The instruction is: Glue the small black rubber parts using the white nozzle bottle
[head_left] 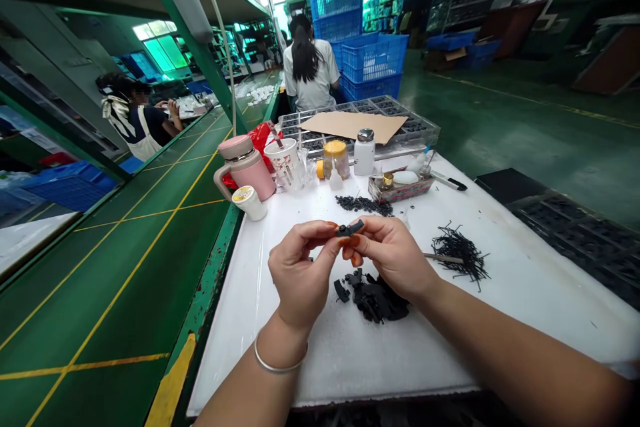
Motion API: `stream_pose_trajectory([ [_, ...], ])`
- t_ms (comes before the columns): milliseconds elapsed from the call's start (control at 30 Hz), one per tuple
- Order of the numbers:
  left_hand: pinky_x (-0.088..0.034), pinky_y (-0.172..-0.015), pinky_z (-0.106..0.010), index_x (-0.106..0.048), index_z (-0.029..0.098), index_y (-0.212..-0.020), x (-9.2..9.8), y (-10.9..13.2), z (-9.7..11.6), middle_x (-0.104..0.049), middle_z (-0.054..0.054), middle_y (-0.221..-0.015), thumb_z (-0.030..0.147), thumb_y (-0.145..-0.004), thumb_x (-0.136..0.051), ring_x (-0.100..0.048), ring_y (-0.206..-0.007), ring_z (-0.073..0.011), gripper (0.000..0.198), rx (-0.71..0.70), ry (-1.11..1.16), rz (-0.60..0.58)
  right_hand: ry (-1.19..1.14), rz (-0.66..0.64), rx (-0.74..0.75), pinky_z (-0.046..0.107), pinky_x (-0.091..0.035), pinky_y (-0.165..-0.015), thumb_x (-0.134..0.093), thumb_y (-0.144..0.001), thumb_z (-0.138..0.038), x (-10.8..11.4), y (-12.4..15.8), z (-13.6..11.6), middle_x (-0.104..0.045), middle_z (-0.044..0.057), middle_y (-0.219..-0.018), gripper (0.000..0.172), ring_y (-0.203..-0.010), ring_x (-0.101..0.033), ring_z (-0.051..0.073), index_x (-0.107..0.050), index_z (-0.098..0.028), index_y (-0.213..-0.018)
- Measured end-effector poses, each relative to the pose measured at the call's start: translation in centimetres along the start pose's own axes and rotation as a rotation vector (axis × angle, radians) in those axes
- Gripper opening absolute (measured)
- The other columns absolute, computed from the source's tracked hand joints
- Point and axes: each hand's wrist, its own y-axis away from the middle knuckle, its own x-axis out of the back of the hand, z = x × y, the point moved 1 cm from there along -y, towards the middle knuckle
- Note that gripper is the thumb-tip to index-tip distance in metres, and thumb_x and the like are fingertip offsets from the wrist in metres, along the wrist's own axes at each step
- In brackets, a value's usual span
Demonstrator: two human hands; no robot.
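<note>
Between my fingertips, over the middle of the white tabletop (pixel 265 320), is a small curved black plastic part (pixel 354 227). My left hand (pixel 304 268) pinches its left end, where a small dark piece sits. My right hand (pixel 395 255) grips the other end between thumb and fingers; a thin brownish stick (pixel 444 257) juts out from behind this hand. Just below my hands lies a heap of similar black parts (pixel 375 300). Beyond them is a scatter of tiny black rings (pixel 367 205). Thin black rods (pixel 461 253) form a loose pile to the right.
Along the table's back stand a pink thermos (pixel 250 170), a patterned cup (pixel 285 163), a white pump bottle (pixel 365 152) and a small box (pixel 400 185). Behind them, cardboard (pixel 355 125) covers part of the trays. A green conveyor (pixel 145 233) runs left; two people sit farther off.
</note>
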Motion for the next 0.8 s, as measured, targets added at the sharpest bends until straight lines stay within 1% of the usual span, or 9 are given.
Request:
stream_pose_trajectory([
  [167,-0.059,-0.07,-0.022,-0.061,0.02,-0.104,-0.04,0.19,0.19,-0.072,0.0,-0.084,0.002,-0.071,-0.072,-0.071,-0.076,-0.0129,0.039,-0.087,0.041,-0.039,0.016,-0.007,0.022,0.019,-0.046,-0.053,-0.069,-0.083,-0.025,0.01,0.18,-0.07,-0.066,0.001,-0.067,0.009,-0.056,-0.058,0.008,-0.071,-0.016,-0.081],
  [267,-0.06,-0.07,-0.024,-0.06,0.02,-0.106,-0.06,0.25,0.18,-0.072,-0.001,-0.084,0.001,-0.071,-0.072,-0.071,-0.076,-0.0138,0.042,-0.118,0.043,-0.048,0.038,0.0,0.031,0.019,-0.046,-0.053,-0.068,-0.084,-0.024,0.0,0.26,-0.14,-0.066,0.0,-0.066,0.009,-0.056,-0.057,0.007,-0.07,-0.016,-0.081],
  [400,-0.06,-0.072,-0.027,-0.062,0.02,-0.106,0.04,0.35,0.12,-0.073,-0.002,-0.085,0.001,-0.07,-0.072,-0.071,-0.077,-0.0159,0.042,-0.122,0.024,-0.05,0.071,0.001,0.047,0.019,-0.045,-0.053,-0.068,-0.084,-0.024,-0.08,0.26,-0.27,-0.065,0.0,-0.065,0.009,-0.055,-0.057,0.008,-0.07,-0.016,-0.08],
  [533,-0.06,-0.071,-0.028,-0.065,0.02,-0.105,0.1,0.34,0.18,-0.073,-0.003,-0.085,0.004,-0.072,-0.072,-0.071,-0.076,-0.0163,0.038,-0.084,0.01,-0.07,0.08,0.019,0.064,0.019,-0.045,-0.053,-0.068,-0.084,-0.024,-0.17,0.25,-0.3,-0.064,0.0,-0.065,0.009,-0.055,-0.056,0.007,-0.07,-0.017,-0.079],
  [700,-0.06,-0.066,-0.027,-0.07,0.021,-0.102,0.03,0.2,0.28,-0.072,-0.003,-0.085,0.008,-0.073,-0.072,-0.069,-0.073,-0.0155,0.031,0.036,0.05,-0.118,0.109,0.063,0.089,0.02,-0.045,-0.053,-0.069,-0.083,-0.024,-0.3,0.25,-0.42,-0.063,-0.001,-0.065,0.009,-0.055,-0.055,0.008,-0.07,-0.017,-0.078],
  [800,-0.06,-0.065,-0.028,-0.072,0.021,-0.098,0.03,0.14,0.32,-0.071,-0.003,-0.085,0.011,-0.072,-0.074,-0.069,-0.072,-0.016,0.028,0.092,0.094,-0.122,0.141,0.074,0.096,0.021,-0.044,-0.053,-0.069,-0.083,-0.027,-0.35,0.28,-0.61,-0.061,-0.001,-0.062,0.01,-0.055,-0.054,0.008,-0.071,-0.017,-0.079],
])
